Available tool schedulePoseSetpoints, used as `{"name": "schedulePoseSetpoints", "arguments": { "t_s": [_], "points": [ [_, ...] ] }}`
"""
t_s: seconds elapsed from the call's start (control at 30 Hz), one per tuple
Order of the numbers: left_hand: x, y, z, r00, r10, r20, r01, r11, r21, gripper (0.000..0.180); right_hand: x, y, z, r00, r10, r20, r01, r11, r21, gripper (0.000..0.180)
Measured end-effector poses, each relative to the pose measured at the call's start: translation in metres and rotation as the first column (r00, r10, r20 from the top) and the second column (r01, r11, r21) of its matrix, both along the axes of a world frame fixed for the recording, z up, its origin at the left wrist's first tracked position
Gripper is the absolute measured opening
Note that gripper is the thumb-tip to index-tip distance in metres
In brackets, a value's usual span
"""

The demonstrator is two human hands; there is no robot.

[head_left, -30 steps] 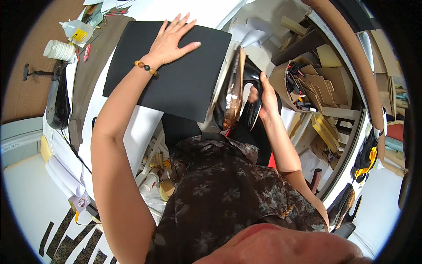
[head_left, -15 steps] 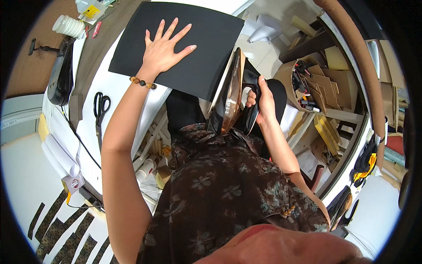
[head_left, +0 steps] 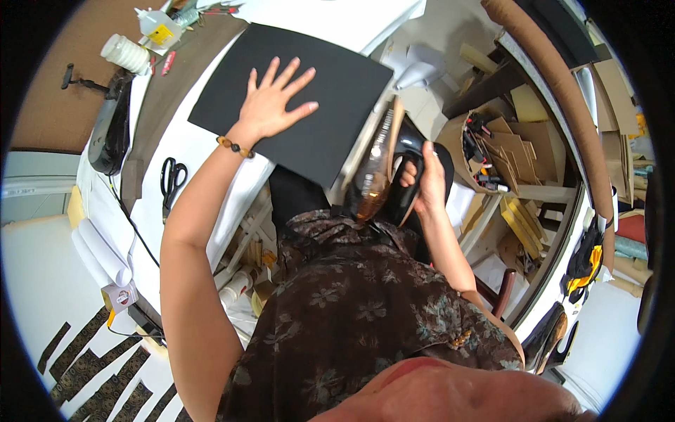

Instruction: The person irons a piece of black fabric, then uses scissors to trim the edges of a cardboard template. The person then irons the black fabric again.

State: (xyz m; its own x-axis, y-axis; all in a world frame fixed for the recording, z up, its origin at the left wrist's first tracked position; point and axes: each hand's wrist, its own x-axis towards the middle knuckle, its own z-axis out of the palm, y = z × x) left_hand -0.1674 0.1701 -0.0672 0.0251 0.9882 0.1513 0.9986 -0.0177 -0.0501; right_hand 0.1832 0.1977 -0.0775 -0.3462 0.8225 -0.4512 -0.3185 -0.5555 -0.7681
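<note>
A: Nearest the body?
B: The right hand (head_left: 426,184), fingers wrapped around the black handle of an iron (head_left: 385,169), held tilted at the table edge.
A: Farther out?
B: The left hand (head_left: 271,105), fingers spread, lies flat on a black sheet (head_left: 337,105) on the white table (head_left: 190,151); scissors (head_left: 171,177) lie nearby.

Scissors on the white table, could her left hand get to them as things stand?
Probably yes. The left hand lies flat on the black sheet, holding nothing, and the scissors lie in the open beside that forearm, with only bare white table between.
</note>
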Motion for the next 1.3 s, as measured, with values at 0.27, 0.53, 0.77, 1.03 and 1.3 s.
{"name": "schedulePoseSetpoints", "arguments": {
  "t_s": [0.27, 0.53, 0.77, 1.03, 1.3],
  "points": [
    [-0.015, -0.015, 0.018, 0.942, -0.325, 0.078, 0.323, 0.946, 0.042, 0.066, 0.057, 0.039, 0.017, 0.952, -0.307, 0.013, 0.304, 0.946, 0.109, 0.033],
    [0.059, -0.13, 0.027, 0.309, 0.6, 0.738, -0.854, 0.516, -0.063, 0.045, 0.083, 0.039, 0.013, 0.926, -0.377, -0.017, 0.374, 0.912, 0.168, 0.034],
    [0.081, -0.148, -0.019, -0.237, 0.283, 0.929, -0.684, 0.631, -0.366, 0.029, 0.078, 0.045, 0.02, 0.941, -0.334, -0.054, 0.338, 0.923, 0.184, 0.035],
    [0.029, -0.139, 0.069, -0.525, 0.081, 0.847, -0.569, 0.707, -0.42, 0.025, 0.096, 0.041, 0.031, 0.916, -0.395, -0.066, 0.399, 0.89, 0.221, 0.034],
    [-0.128, -0.048, 0.163, 0.199, 0.506, 0.839, -0.446, 0.809, -0.383, 0.044, 0.121, 0.048, 0.029, 0.877, -0.478, -0.047, 0.47, 0.834, 0.29, 0.03]
  ]
}}
